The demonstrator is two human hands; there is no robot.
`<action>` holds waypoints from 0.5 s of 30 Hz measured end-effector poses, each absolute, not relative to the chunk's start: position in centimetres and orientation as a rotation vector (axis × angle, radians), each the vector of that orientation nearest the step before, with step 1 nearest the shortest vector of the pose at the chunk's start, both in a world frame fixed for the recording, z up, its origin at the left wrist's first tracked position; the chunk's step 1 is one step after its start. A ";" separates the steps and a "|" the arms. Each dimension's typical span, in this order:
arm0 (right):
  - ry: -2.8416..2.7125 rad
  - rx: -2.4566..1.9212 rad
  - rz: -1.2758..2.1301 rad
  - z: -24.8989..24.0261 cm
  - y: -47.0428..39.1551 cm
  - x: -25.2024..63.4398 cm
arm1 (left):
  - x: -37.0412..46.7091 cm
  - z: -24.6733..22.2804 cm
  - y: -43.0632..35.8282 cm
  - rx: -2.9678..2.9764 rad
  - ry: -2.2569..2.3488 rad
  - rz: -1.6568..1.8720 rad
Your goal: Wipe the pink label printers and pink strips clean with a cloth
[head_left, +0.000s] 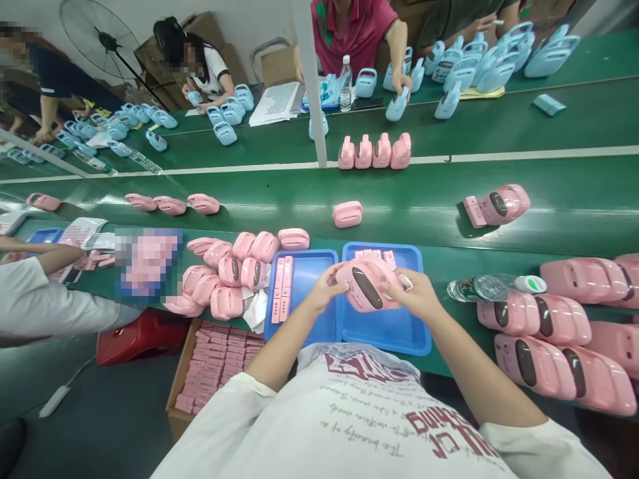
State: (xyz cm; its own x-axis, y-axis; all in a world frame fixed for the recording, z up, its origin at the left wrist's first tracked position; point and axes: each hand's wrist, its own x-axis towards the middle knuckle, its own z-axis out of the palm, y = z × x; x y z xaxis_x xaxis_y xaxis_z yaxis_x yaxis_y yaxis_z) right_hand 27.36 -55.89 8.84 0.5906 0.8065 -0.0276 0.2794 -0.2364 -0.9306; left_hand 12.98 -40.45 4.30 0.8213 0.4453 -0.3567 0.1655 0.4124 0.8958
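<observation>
A pink plastic casing (pixel 368 286) with a dark oval panel is held in the air between my two hands, above the blue trays. My left hand (pixel 325 287) is closed on its left end, thumb on the near face. My right hand (pixel 415 291) grips the other end, with something small and white at its fingers that I cannot make out. Below lie the left blue tray (pixel 319 332), with two rows of small pink blocks (pixel 282 289), and the right blue tray (pixel 399 340), with a few pink blocks (pixel 388 258) at its far side.
Pink casings (pixel 227 303) are heaped to the left; others (pixel 536 366) stand stacked at right beside a lying plastic bottle (pixel 482 288). A conveyor belt (pixel 279 193) carries spaced pink casings. A carton (pixel 174 399) of pink blocks stands below. Co-workers across handle light-blue casings (pixel 462 70).
</observation>
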 end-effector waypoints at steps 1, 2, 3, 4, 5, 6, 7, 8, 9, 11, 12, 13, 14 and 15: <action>-0.851 -1.809 0.628 8.5 -55.9 27.4 | 13.2 3.7 -40.2 1.205 0.654 0.159; -0.820 -1.837 0.615 8.2 -56.0 27.4 | 13.5 3.1 -39.8 1.256 0.694 0.125; -0.789 -1.873 0.604 7.7 -56.2 27.4 | 13.9 2.5 -39.3 1.304 0.733 0.097; -0.758 -1.913 0.595 7.2 -56.6 27.4 | 14.4 2.0 -38.7 1.354 0.771 0.077; -0.726 -1.952 0.590 6.7 -57.1 27.5 | 15.0 1.5 -37.9 1.420 0.808 0.064; -0.692 -1.989 0.586 6.1 -57.8 27.5 | 15.8 1.1 -37.0 1.497 0.839 0.056; -0.654 -2.026 0.583 5.5 -58.4 27.6 | 16.7 0.8 -36.0 1.579 0.861 0.053; -0.612 -2.066 0.576 5.0 -59.1 27.7 | 17.8 0.6 -35.0 1.664 0.873 0.051; -0.568 -2.109 0.565 4.5 -59.7 27.9 | 18.9 0.5 -34.0 1.750 0.877 0.051; -0.485 -2.204 0.532 3.9 -60.6 28.8 | 21.6 0.5 -31.9 1.913 0.870 0.058; -0.452 -2.255 0.505 3.7 -60.7 29.4 | 23.0 0.5 -31.0 1.990 0.866 0.065; -0.424 -2.305 0.470 3.6 -60.6 30.3 | 24.4 0.6 -30.1 2.062 0.862 0.072; -0.402 -2.350 0.435 3.6 -60.3 31.3 | 25.7 0.6 -29.3 2.127 0.862 0.078; -0.384 -2.386 0.407 3.6 -59.7 32.5 | 26.9 0.5 -28.6 2.182 0.865 0.078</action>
